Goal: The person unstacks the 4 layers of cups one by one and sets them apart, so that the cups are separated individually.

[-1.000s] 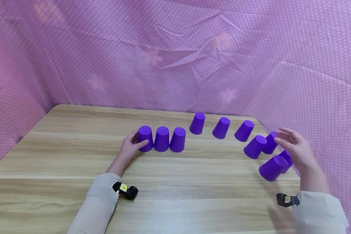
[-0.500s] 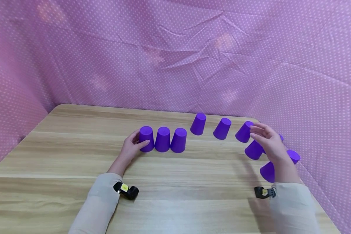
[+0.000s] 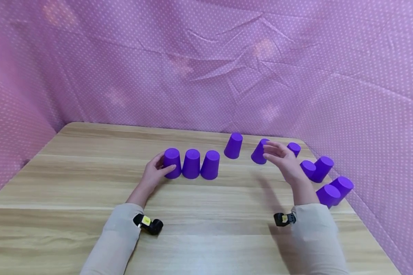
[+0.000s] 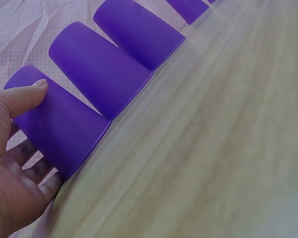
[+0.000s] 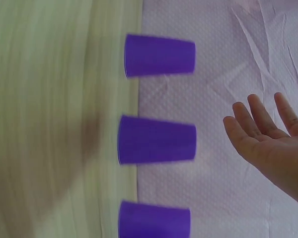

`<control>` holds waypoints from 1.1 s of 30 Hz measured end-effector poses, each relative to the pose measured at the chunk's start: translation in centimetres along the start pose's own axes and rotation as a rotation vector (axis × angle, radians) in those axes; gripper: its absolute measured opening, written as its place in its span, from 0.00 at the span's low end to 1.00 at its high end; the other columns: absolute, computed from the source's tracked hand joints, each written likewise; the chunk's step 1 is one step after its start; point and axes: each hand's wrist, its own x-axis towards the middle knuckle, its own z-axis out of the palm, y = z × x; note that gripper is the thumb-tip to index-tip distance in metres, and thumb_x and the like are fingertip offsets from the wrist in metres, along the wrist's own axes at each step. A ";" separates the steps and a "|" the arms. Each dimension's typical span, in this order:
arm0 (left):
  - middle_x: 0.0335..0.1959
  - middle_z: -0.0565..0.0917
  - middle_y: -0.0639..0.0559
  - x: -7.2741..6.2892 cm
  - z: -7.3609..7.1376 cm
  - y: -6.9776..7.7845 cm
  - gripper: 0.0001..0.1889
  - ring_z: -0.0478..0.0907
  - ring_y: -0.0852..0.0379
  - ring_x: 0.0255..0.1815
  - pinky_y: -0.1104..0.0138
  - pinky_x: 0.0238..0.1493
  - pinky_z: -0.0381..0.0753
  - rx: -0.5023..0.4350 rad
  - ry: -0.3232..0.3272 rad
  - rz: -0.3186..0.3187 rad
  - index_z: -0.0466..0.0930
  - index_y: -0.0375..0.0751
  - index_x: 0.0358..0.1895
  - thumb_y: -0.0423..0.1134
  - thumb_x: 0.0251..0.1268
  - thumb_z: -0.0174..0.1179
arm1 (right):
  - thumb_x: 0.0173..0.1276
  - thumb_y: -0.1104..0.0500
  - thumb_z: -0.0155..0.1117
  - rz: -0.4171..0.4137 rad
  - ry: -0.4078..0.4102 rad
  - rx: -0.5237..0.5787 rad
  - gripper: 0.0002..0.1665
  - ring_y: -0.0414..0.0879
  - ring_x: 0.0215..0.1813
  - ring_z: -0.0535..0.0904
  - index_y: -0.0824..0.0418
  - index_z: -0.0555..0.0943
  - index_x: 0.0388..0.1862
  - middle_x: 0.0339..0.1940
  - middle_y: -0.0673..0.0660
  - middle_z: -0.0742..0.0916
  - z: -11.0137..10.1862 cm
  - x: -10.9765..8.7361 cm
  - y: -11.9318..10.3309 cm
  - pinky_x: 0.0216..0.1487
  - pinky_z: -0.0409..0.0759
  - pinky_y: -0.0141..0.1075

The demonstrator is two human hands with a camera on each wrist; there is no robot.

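Note:
My left hand (image 3: 153, 173) grips the leftmost purple cup (image 3: 172, 152) of a touching row of three, all upside down on the table. In the left wrist view the thumb lies on that cup's near side and the fingers reach behind it. The row goes on with a middle cup (image 3: 191, 164) and a right-hand cup (image 3: 210, 165). My right hand (image 3: 283, 160) hovers over the table with fingers extended, holding nothing. From the head it overlaps a back cup (image 3: 257, 154) and partly hides another (image 3: 293, 147); in the right wrist view the hand (image 5: 273, 134) is apart from the cups.
A further upside-down cup (image 3: 233, 146) stands near the table's back edge. Several more cups, such as one (image 3: 322, 169) and another (image 3: 343, 187), cluster at the right edge. Pink dotted cloth (image 3: 206, 68) hangs behind and beside the wooden table (image 3: 206, 221).
My right hand has moved left through the air from the right-edge cups to near the back cups, staying unladen. My left hand keeps its hold on the leftmost cup.

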 end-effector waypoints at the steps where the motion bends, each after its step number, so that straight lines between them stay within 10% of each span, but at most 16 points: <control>1: 0.57 0.63 0.35 0.0 0.0 0.0 0.34 0.59 0.45 0.58 0.60 0.59 0.57 0.000 0.002 -0.001 0.56 0.34 0.62 0.35 0.51 0.61 | 0.58 0.62 0.59 0.005 -0.007 0.015 0.27 0.50 0.54 0.67 0.63 0.64 0.57 0.46 0.51 0.75 0.4 0.2 0.1 0.56 0.63 0.36; 12: 0.57 0.64 0.35 0.2 0.1 -0.1 0.34 0.59 0.45 0.58 0.60 0.59 0.57 0.001 0.011 -0.002 0.57 0.35 0.62 0.34 0.51 0.61 | 0.56 0.65 0.59 0.027 -0.115 0.030 0.30 0.54 0.54 0.67 0.69 0.62 0.58 0.55 0.67 0.70 4.9 2.0 1.2 0.55 0.64 0.42; 33: 0.58 0.63 0.35 0.2 0.1 0.1 0.34 0.58 0.46 0.59 0.60 0.59 0.56 -0.002 0.007 -0.030 0.56 0.36 0.63 0.34 0.52 0.60 | 0.50 0.63 0.64 0.128 -0.212 -0.049 0.36 0.57 0.56 0.65 0.65 0.63 0.59 0.55 0.66 0.70 11.6 4.1 2.6 0.54 0.66 0.42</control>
